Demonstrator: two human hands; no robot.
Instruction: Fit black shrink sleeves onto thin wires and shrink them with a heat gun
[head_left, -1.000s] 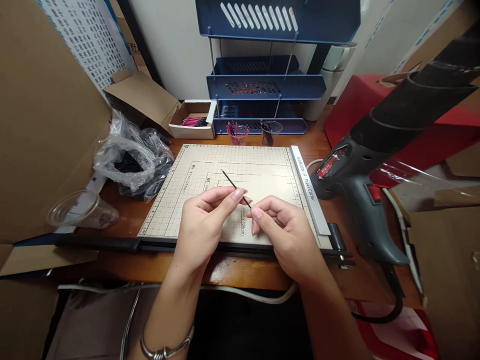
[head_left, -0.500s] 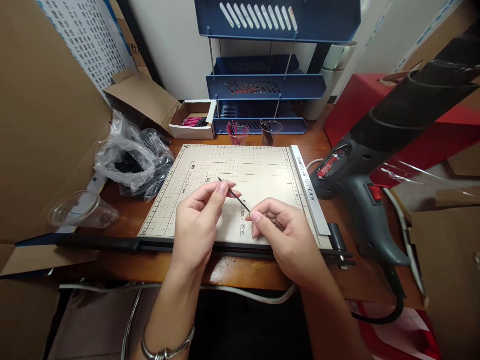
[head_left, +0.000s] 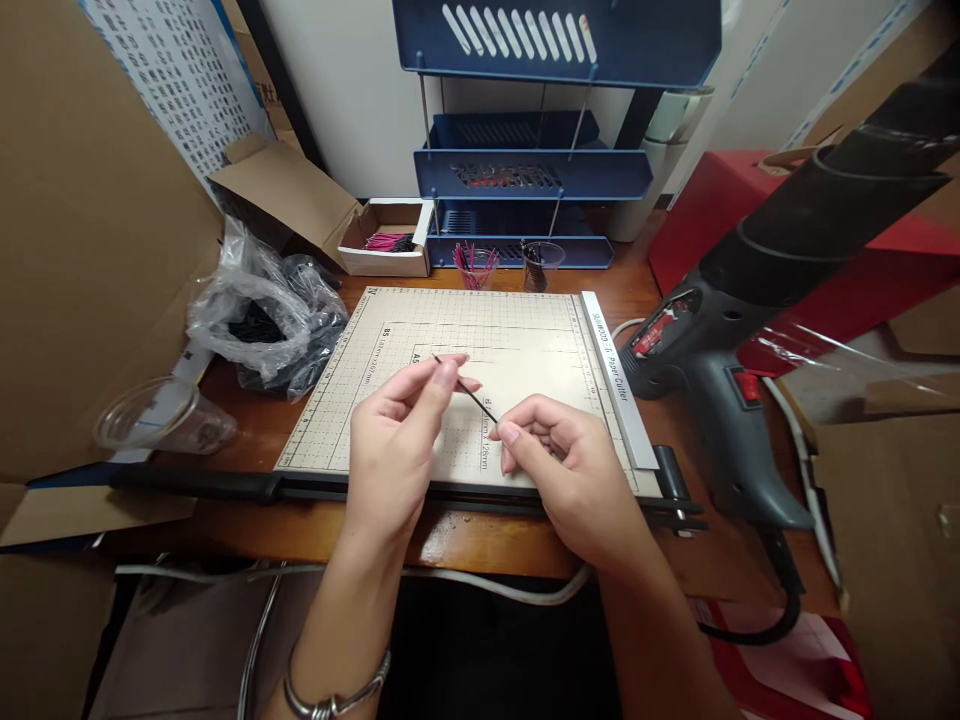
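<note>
Between my two hands runs a thin black strand [head_left: 478, 403], which looks like a short wire or narrow tubing. My left hand [head_left: 397, 425] pinches its upper part between thumb and index finger, and the tip pokes out above. The lower end is pinched by my right hand [head_left: 559, 455], whose fingertips hide that end. Both hands are over the cream paper cutter [head_left: 525, 320], with its printed grid and black front bar. A bracelet [head_left: 337, 695] circles my left wrist.
A heat gun [head_left: 739, 370] stands at the right by a red box [head_left: 697, 210]. Behind the cutter are cups of pink wires [head_left: 475, 268] and black pieces [head_left: 541, 268], a small white box [head_left: 386, 258] and blue shelves [head_left: 525, 175]. Left are a plastic bag [head_left: 255, 310] and clear cup [head_left: 169, 420].
Both hands keep their pinch on the black strand and have hardly moved. The whole view has shifted very slightly.
</note>
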